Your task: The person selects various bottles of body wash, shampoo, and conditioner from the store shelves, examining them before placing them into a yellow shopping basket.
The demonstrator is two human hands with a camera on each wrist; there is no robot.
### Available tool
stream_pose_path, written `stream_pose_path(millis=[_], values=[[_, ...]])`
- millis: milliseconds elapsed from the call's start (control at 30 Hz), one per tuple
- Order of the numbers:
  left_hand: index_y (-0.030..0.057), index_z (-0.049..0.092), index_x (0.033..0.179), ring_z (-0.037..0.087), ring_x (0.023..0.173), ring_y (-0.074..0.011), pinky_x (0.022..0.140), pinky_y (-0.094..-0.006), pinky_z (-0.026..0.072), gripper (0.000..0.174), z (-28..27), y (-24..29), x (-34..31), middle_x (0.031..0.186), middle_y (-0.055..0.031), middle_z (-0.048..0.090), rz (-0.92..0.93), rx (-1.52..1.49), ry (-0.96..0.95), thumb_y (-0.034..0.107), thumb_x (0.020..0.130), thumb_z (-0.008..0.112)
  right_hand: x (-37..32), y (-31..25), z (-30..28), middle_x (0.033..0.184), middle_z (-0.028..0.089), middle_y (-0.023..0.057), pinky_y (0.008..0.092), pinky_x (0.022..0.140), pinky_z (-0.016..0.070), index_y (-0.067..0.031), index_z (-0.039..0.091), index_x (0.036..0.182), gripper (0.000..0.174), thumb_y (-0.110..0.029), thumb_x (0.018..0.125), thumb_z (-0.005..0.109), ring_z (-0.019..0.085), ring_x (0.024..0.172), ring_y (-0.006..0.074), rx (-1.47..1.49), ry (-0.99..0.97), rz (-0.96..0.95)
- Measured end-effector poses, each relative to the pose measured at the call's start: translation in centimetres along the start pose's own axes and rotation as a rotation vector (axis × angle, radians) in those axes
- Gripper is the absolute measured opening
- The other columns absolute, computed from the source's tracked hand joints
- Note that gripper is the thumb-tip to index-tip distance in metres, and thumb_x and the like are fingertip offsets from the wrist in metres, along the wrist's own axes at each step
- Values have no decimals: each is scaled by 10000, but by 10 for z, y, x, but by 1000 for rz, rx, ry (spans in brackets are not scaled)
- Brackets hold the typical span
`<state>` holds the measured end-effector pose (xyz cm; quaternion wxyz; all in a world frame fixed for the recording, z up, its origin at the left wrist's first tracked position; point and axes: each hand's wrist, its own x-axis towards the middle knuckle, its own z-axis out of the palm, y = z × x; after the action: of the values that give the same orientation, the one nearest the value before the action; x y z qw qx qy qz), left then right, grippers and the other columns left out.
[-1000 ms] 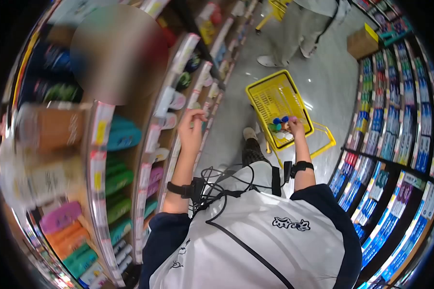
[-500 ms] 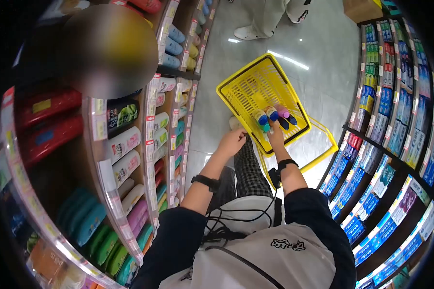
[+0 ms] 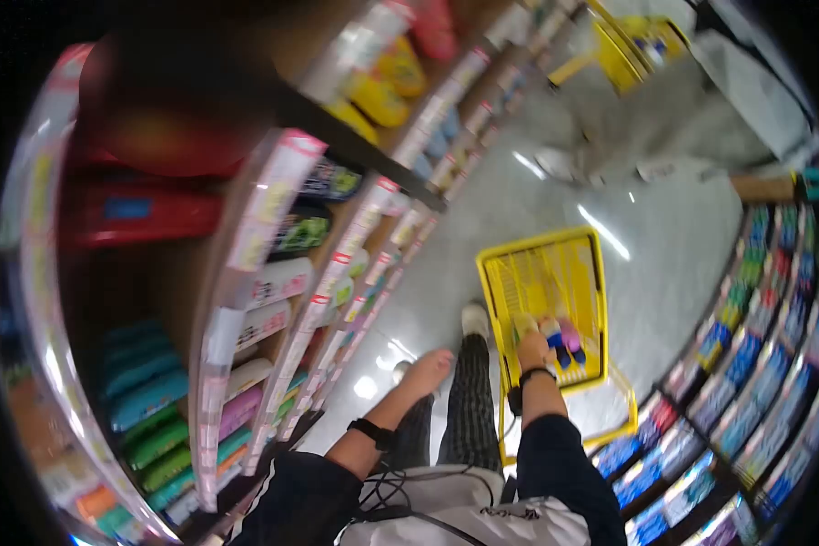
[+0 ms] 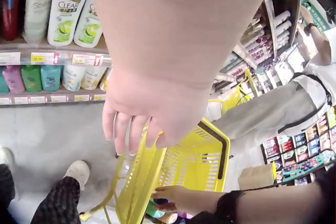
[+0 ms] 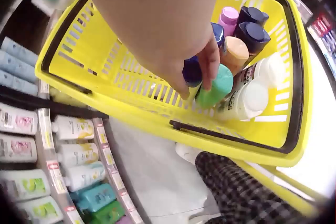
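Observation:
The yellow basket (image 3: 602, 305) has several bottles in it. In the right wrist view, my right hand (image 5: 191, 64) reaches in over the rim, thumb and fingers pinching a blue-capped bottle (image 5: 192, 73). Touching or close to those fingers is a green-capped bottle (image 5: 216, 85). Beside it stand an orange-capped bottle (image 5: 234, 53), a pink one (image 5: 229, 18), dark ones (image 5: 252, 35) and white-capped ones (image 5: 253, 98). My left hand (image 3: 426, 373) hangs left of the basket, holding nothing; its fingers (image 4: 122, 132) are loosely bent in the left wrist view.
Shelves of bottles (image 3: 278, 282) line the left side, and shelves of boxed goods (image 3: 755, 318) curve along the right. Ahead are another person's legs (image 3: 673, 118) and a second yellow basket (image 3: 623, 59). A cardboard box (image 4: 257, 176) stands by the far shelf end.
My left hand has come down from beside the left shelves to the basket's left. The right hand remains at the basket's bottles. The head view has shifted, bringing the second basket back into sight.

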<state>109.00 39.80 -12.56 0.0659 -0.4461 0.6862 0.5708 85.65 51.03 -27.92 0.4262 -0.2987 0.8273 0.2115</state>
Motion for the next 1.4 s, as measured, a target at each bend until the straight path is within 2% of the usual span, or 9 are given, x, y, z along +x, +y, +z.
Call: stream_pose_path(millis=[267, 467, 667, 767, 900, 1067, 1233, 1333, 1400], values=[[66, 554, 1011, 592, 734, -257, 666, -349, 465, 223, 0, 18, -8, 817, -110, 615, 38, -94, 62, 132, 800, 528, -34, 1, -40, 959, 627, 163, 403, 783, 479, -67, 625, 982, 374, -295, 687, 660, 592, 917, 334, 330, 159, -36], [97, 449, 1240, 546, 959, -262, 810, -331, 440, 453, 3, 37, -16, 1143, -147, 529, 162, -112, 18, 100, 795, 533, -80, 17, -67, 911, 620, 216, 383, 773, 476, -54, 639, 1020, 471, -223, 589, 725, 600, 865, 339, 409, 548, -320], [173, 315, 1354, 415, 1164, -329, 915, -381, 389, 848, -52, 132, -61, 1331, -130, 373, 645, 703, 276, 248, 623, 738, -275, 8, -192, 1105, 555, 205, 365, 819, 457, -70, 654, 966, 353, -89, 615, 682, 567, 960, 341, 390, 456, -813], [159, 313, 1358, 446, 1139, -310, 903, -354, 397, 927, -84, 166, -94, 1292, -139, 424, 902, 315, 58, 310, 571, 778, -367, 10, -232, 1093, 567, 175, 343, 828, 452, -62, 653, 930, 338, -42, 594, 687, 569, 959, 322, 402, 354, -1025], [120, 351, 1339, 504, 1067, -214, 893, -308, 397, 882, -126, 205, -156, 1139, -112, 548, 559, -79, -544, 233, 586, 795, -471, 0, -268, 1118, 541, 120, 353, 798, 447, -101, 643, 957, 346, -80, 619, 715, 528, 976, 301, 300, 307, -1277], [50, 417, 1260, 492, 1055, -203, 889, -307, 396, 724, -161, 223, -240, 1151, -112, 521, 999, -224, -292, 210, 648, 769, -555, -29, -285, 1184, 509, 151, 364, 894, 397, -29, 504, 1158, 498, -42, 683, 656, 514, 1044, 282, 303, 453, -1519], [27, 431, 1162, 506, 1005, -184, 815, -320, 420, 623, -226, 243, -357, 1042, -89, 537, 956, -344, 278, 223, 667, 754, -602, -106, -262, 1214, 473, 150, 312, 870, 411, 32, 320, 1304, 590, -1, 762, 550, 502, 1058, 217, 1022, 383, -1591], [26, 378, 1217, 534, 974, -212, 829, -335, 422, 637, -242, 235, -403, 1032, -127, 556, 1093, -335, 691, 139, 691, 718, -617, -140, -244, 1037, 552, 135, 271, 767, 442, 66, 261, 1325, 668, 17, 739, 578, 557, 831, 169, 709, 384, -1670], [24, 365, 1238, 502, 1043, -226, 878, -338, 394, 618, -250, 219, -434, 1106, -131, 520, 1024, -356, 677, 149, 726, 688, -628, -158, -231, 1016, 541, 104, 266, 771, 434, 42, 246, 1331, 620, 9, 792, 552, 555, 819, 154, 551, 381, -1739]])
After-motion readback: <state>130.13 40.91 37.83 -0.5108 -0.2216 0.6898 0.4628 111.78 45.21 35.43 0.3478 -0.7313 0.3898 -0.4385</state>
